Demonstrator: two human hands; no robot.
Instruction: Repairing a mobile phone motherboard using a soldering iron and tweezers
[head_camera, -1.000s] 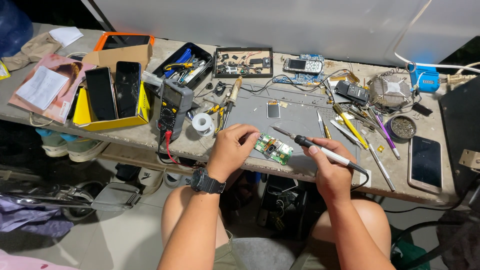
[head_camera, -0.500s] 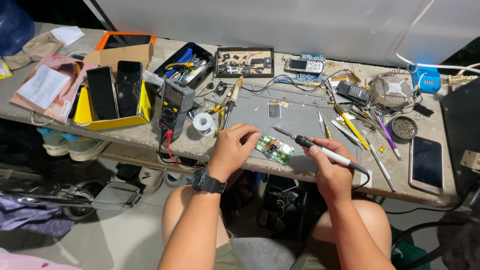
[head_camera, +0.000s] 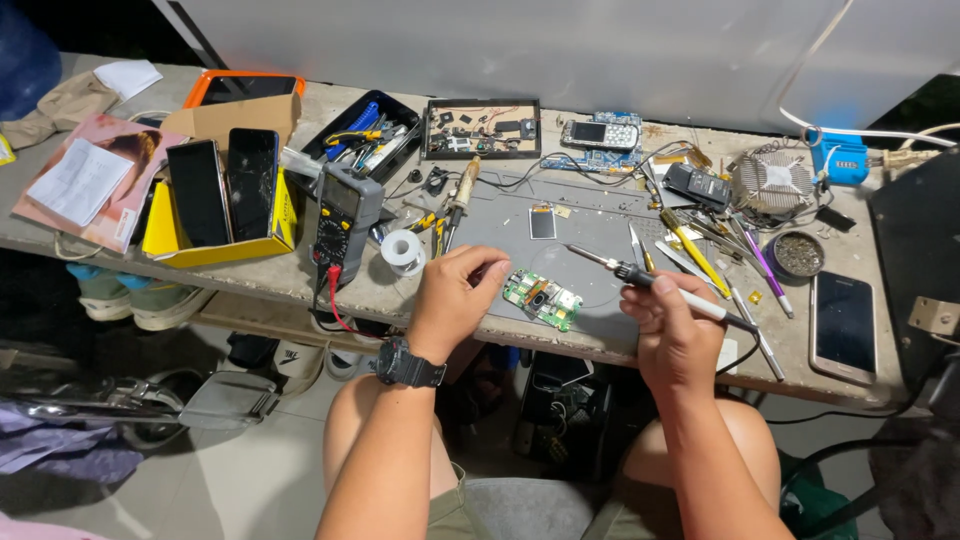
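A small green circuit board (head_camera: 543, 298) lies on a grey work mat (head_camera: 580, 225) near the bench's front edge. My left hand (head_camera: 455, 298), with a black watch on the wrist, rests just left of the board, fingertips curled at its edge. My right hand (head_camera: 672, 325) grips a soldering iron (head_camera: 650, 281) with a white handle. Its metal tip points left and hangs above the mat, to the upper right of the board. A cable runs from the iron's handle to the right.
A multimeter (head_camera: 342, 213) and a solder spool (head_camera: 403, 252) sit left of the mat. A yellow box (head_camera: 222, 245) holds two phones. Tweezers and pens (head_camera: 700, 258) lie right of the mat, with a phone (head_camera: 845, 326) farther right. A parts tray (head_camera: 482, 128) stands behind.
Both hands stay almost still. The iron's tip stays raised over the mat beside the board.
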